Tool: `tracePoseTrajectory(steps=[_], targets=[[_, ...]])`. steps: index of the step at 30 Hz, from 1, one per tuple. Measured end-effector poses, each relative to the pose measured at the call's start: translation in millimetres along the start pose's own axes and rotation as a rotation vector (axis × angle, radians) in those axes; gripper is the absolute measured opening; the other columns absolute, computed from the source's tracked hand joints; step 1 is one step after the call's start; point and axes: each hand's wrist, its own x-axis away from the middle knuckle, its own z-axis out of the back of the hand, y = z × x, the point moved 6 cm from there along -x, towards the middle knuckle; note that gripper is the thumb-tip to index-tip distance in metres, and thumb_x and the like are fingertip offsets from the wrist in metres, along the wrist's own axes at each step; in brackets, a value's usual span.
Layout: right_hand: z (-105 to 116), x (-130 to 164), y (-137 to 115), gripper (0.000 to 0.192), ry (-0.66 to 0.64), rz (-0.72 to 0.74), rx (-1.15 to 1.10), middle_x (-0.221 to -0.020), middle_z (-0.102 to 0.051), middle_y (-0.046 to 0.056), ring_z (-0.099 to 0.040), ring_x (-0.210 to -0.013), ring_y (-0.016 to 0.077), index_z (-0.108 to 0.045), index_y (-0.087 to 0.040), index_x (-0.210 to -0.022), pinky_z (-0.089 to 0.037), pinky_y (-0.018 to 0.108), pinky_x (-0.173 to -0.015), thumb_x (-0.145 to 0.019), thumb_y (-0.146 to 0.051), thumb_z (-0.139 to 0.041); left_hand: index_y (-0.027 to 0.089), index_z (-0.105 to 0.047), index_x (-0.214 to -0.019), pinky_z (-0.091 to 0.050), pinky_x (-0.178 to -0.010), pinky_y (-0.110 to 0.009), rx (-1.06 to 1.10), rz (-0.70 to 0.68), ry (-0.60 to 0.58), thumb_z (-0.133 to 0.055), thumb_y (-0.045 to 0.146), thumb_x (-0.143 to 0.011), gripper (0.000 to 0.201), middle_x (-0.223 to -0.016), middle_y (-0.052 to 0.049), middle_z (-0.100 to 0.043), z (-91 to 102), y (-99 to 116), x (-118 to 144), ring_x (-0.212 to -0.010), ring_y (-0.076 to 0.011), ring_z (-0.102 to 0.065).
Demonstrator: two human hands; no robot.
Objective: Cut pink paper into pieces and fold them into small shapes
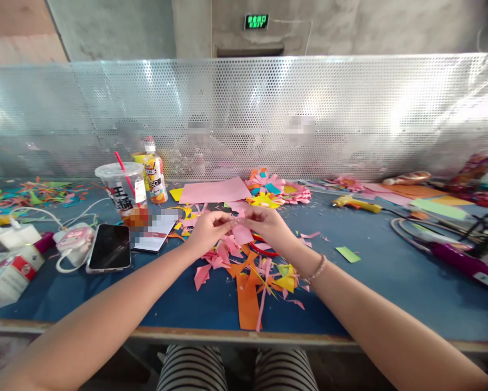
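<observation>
My left hand (211,232) and my right hand (268,224) meet over the middle of the table. Their fingers pinch a small piece of pink paper (242,234) between them, one hand at each side of its upper edge. Under and around the hands lies a heap of paper scraps (219,255) in pink, orange and yellow. The red handles of what may be scissors (265,248) show partly beneath my right hand. Just behind is a large pink paper sheet (215,191), beside several layered paper flowers (296,194).
A plastic cup with a straw (124,190), a drink bottle (156,176) and a phone (110,247) stand or lie at left. A yellow glue gun (356,204) and a purple power strip (467,263) with cables lie right. A perforated metal screen (244,108) closes the back.
</observation>
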Motion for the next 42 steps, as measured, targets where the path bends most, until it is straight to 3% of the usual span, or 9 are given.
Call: tracePoseTrajectory(steps=[14, 20, 25, 27, 30, 32, 34, 39, 42], targets=[[-2, 2, -4, 0.016, 0.039, 0.017, 0.063, -0.055, -0.043, -0.004, -0.035, -0.049, 0.0070, -0.053, -0.015, -0.064, -0.027, 0.022, -0.046, -0.071, -0.029, -0.055, 0.015, -0.056, -0.071, -0.044, -0.057, -0.023, -0.031, -0.024, -0.067, -0.055, 0.029, -0.072, 0.014, -0.063, 0.000, -0.056, -5.8, -2, -1, -0.058, -0.0112, -0.054], [2, 4, -6, 0.027, 0.113, -0.015, -0.098, -0.049, -0.039, -0.004, -0.036, -0.047, 0.0073, -0.047, -0.016, -0.052, -0.032, 0.022, -0.048, -0.073, -0.031, -0.051, 0.015, -0.056, -0.070, -0.043, -0.058, -0.024, -0.105, -0.044, -0.072, -0.054, 0.026, -0.073, 0.011, -0.064, 0.000, -0.057, -7.6, 2, 0, -0.059, -0.0113, -0.054], [7, 1, 8, 0.022, 0.135, -0.157, -0.368, -0.065, -0.055, 0.001, -0.051, -0.058, 0.0096, -0.056, -0.016, -0.066, -0.042, 0.021, -0.052, -0.075, -0.034, -0.049, 0.016, -0.053, -0.070, -0.042, -0.056, -0.022, -0.193, -0.123, 0.023, -0.052, 0.025, -0.074, 0.010, -0.064, 0.001, -0.055, -0.1, 8, 1, -0.058, -0.0103, -0.051], [1, 1, 18, 0.021, 0.051, -0.283, -0.448, -0.069, -0.057, 0.002, -0.053, -0.058, 0.0093, -0.057, -0.016, -0.071, -0.043, 0.020, -0.051, -0.076, -0.035, -0.048, 0.017, -0.053, -0.073, -0.041, -0.054, -0.022, -0.203, -0.155, 0.067, -0.051, 0.027, -0.076, 0.011, -0.063, 0.001, -0.054, 3.6, 10, 2, -0.056, -0.0099, -0.050], [-19, 8, 28, 0.022, -0.211, -0.480, -0.576, -0.068, -0.059, 0.003, -0.056, -0.056, 0.0106, -0.056, -0.016, -0.074, -0.047, 0.024, -0.053, -0.079, -0.034, -0.045, 0.017, -0.053, -0.075, -0.042, -0.053, -0.022, -0.173, -0.189, 0.084, -0.050, 0.029, -0.077, 0.012, -0.060, 0.002, -0.052, 5.7, 13, 3, -0.054, -0.0098, -0.051], [-29, 14, 29, 0.022, -0.356, -0.537, -0.650, -0.068, -0.061, 0.004, -0.058, -0.057, 0.0117, -0.056, -0.014, -0.073, -0.050, 0.026, -0.057, -0.080, -0.031, -0.044, 0.018, -0.054, -0.077, -0.043, -0.054, -0.023, -0.119, -0.185, 0.069, -0.050, 0.029, -0.077, 0.012, -0.059, 0.002, -0.053, 5.0, 14, 4, -0.053, -0.0103, -0.053], [-31, 15, 26, 0.017, -0.401, -0.521, -0.698, -0.071, -0.062, 0.005, -0.059, -0.059, 0.0107, -0.057, -0.014, -0.074, -0.050, 0.024, -0.060, -0.078, -0.026, -0.046, 0.018, -0.054, -0.078, -0.045, -0.056, -0.024, -0.067, -0.170, 0.061, -0.052, 0.029, -0.076, 0.012, -0.062, 0.001, -0.056, 4.4, 17, 5, -0.056, -0.0114, -0.056], [-17, 6, 26, 0.013, -0.180, -0.395, -0.618, -0.074, -0.059, 0.001, -0.055, -0.060, 0.0064, -0.058, -0.015, -0.080, -0.047, 0.019, -0.059, -0.067, -0.017, -0.061, 0.016, -0.058, -0.073, -0.046, -0.068, -0.027, -0.026, -0.153, 0.060, -0.047, 0.030, -0.079, 0.019, -0.080, -0.006, -0.060, 4.0, 23, 8, -0.075, -0.0144, -0.058], [-3, -1, 19, 0.015, 0.016, -0.187, -0.427, -0.070, -0.055, -0.002, -0.051, -0.058, 0.0065, -0.057, -0.017, -0.077, -0.045, 0.020, -0.057, -0.064, -0.020, -0.063, 0.016, -0.057, -0.083, -0.046, -0.069, -0.027, 0.046, -0.092, 0.101, -0.057, 0.027, -0.071, 0.016, -0.088, -0.007, -0.060, 5.5, 14, 5, -0.078, -0.0140, -0.057]])
